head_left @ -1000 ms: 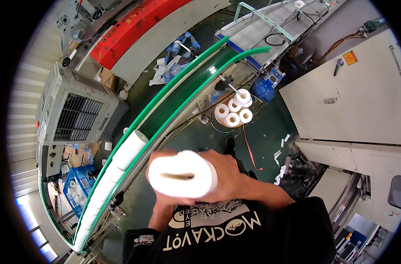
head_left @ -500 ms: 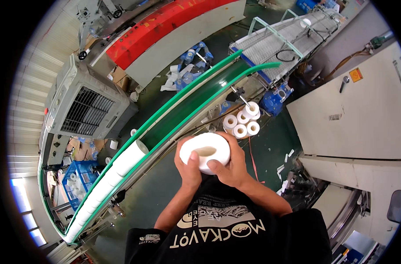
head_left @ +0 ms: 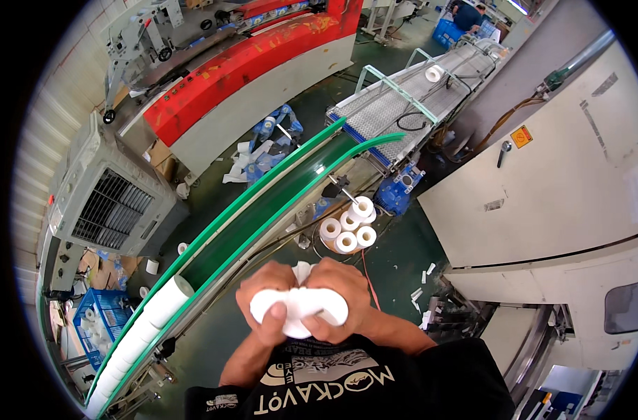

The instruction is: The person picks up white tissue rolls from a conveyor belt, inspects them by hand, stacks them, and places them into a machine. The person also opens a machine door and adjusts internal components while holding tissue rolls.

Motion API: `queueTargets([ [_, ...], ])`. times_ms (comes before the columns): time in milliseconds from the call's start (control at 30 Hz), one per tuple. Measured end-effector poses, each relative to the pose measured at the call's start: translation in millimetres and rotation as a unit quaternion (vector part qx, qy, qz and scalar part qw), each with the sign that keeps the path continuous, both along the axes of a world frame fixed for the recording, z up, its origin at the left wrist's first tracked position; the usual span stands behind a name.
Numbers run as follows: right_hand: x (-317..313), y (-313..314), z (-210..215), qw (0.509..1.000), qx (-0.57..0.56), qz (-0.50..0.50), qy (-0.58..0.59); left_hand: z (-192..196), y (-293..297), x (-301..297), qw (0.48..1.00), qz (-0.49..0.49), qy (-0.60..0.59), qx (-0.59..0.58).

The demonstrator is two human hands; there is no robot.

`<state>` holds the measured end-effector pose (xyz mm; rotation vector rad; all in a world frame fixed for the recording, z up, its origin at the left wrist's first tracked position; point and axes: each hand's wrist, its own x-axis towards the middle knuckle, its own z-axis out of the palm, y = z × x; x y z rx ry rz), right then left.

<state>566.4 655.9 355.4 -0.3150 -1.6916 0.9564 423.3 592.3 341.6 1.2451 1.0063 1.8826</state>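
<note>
My left hand (head_left: 264, 297) and my right hand (head_left: 343, 290) grip a white toilet paper roll (head_left: 301, 301) from both sides, in front of my chest. Both thumbs press in at its middle, and the roll is bent out of its round shape, pinched at the centre with a bulge on either side. The core hole is not plainly visible. To the left, a row of white paper rolls (head_left: 163, 302) lies end to end in the green-railed conveyor channel (head_left: 263, 203). Ahead of my hands, several more rolls (head_left: 346, 242) stand grouped low down, core holes up.
A mesh conveyor (head_left: 396, 105) with one roll (head_left: 434, 73) on it joins the channel's far end. A grey air cooler (head_left: 116, 196) and blue crate (head_left: 102, 318) are left. Cream machine panels (head_left: 536, 189) stand right. Another person (head_left: 467, 17) is far back.
The roll was a wide oval with its hole showing; now it is squeezed in at the middle. Both hands have come lower in the picture, and the whole view has shifted.
</note>
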Motion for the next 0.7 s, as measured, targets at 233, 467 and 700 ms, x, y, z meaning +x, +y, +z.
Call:
queueTargets([
  [233, -6, 10, -39, 0.991, -0.131, -0.031, 0.008, -23, 39, -9, 0.994, 0.069, 0.020, -0.082],
  [467, -6, 26, -28, 0.967, -0.132, -0.205, -0.071, -33, 43, 18, 0.974, 0.103, -0.161, -0.119],
  [700, -13, 22, -30, 0.968, -0.102, -0.195, -0.120, -49, 45, 18, 0.944, 0.085, -0.275, -0.161],
])
